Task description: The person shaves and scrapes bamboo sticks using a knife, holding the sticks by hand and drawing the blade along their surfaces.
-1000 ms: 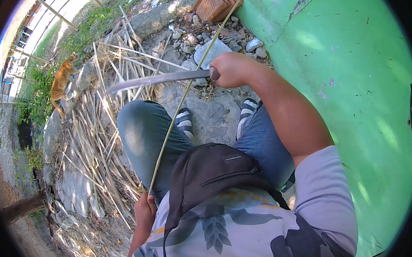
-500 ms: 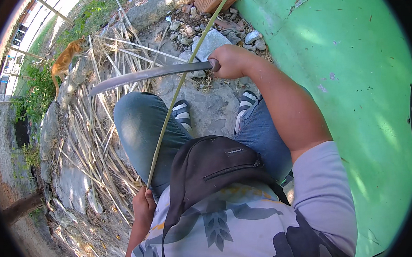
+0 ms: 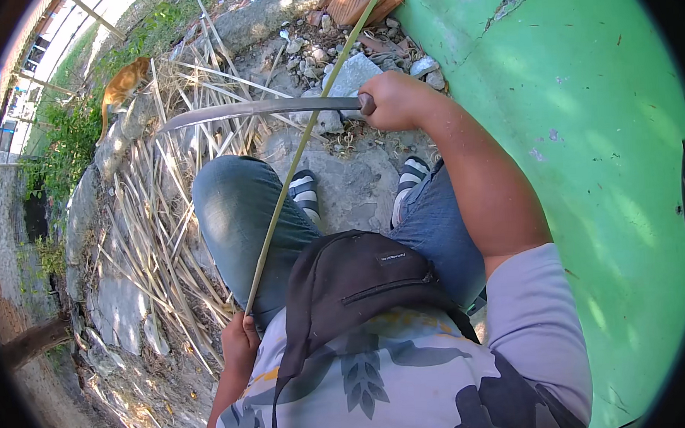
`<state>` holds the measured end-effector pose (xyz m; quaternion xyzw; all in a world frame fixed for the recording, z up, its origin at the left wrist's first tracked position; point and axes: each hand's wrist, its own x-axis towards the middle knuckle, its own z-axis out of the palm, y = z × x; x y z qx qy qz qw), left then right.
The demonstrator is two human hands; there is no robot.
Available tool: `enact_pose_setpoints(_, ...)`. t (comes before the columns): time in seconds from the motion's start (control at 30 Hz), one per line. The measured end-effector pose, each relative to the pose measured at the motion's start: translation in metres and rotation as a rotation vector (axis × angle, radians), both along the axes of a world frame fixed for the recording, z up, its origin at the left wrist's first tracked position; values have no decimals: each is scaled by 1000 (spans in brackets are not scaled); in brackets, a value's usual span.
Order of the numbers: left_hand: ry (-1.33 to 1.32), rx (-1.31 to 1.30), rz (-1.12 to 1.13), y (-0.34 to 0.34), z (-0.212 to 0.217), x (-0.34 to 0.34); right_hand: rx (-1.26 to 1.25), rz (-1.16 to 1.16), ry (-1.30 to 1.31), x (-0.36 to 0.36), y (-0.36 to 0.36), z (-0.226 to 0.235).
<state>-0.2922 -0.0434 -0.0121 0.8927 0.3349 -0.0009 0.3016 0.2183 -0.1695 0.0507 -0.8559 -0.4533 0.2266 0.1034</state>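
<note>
My right hand [image 3: 400, 101] is closed round the handle of a machete, its long curved blade [image 3: 267, 107] pointing left across the scene. A long thin greenish strip, perhaps bamboo or palm [image 3: 301, 142], slants from my left hip up past the top edge. The blade crosses this strip above my knees; whether they touch, I cannot tell. Down beside my left thigh, my left hand [image 3: 241, 339] grips the strip's lower end, thumb on top. Part of that hand's fingers is hidden.
Dry pale strips [image 3: 154, 247] lie heaped on the rocky ground at left. An orange cat [image 3: 124, 84] stands beyond them. Rubble [image 3: 348, 76] and a terracotta-coloured block [image 3: 351, 0] are ahead. A green painted surface [image 3: 611, 161] spans the right. A black bag [image 3: 361, 271] rests on my lap.
My right hand and the machete have shifted slightly right and up along the strip. The cat has lowered and turned its body a little to the right. My left hand stays nearly still.
</note>
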Motion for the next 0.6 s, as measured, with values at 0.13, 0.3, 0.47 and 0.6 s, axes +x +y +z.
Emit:
enact_pose_setpoints(0.13,32,-27,24,0,-2,-7,32,-9,-16,-13,7,2)
enact_pose_setpoints(0.3,43,53,14,-2,0,-10,83,54,-137,-16,8,10)
enact_pose_setpoints(0.47,54,65,2,0,-2,-6,311,-171,-53,15,7,-10)
enact_pose_setpoints(0.6,75,29,33,-2,-4,-12,38,15,-86,-18,8,15)
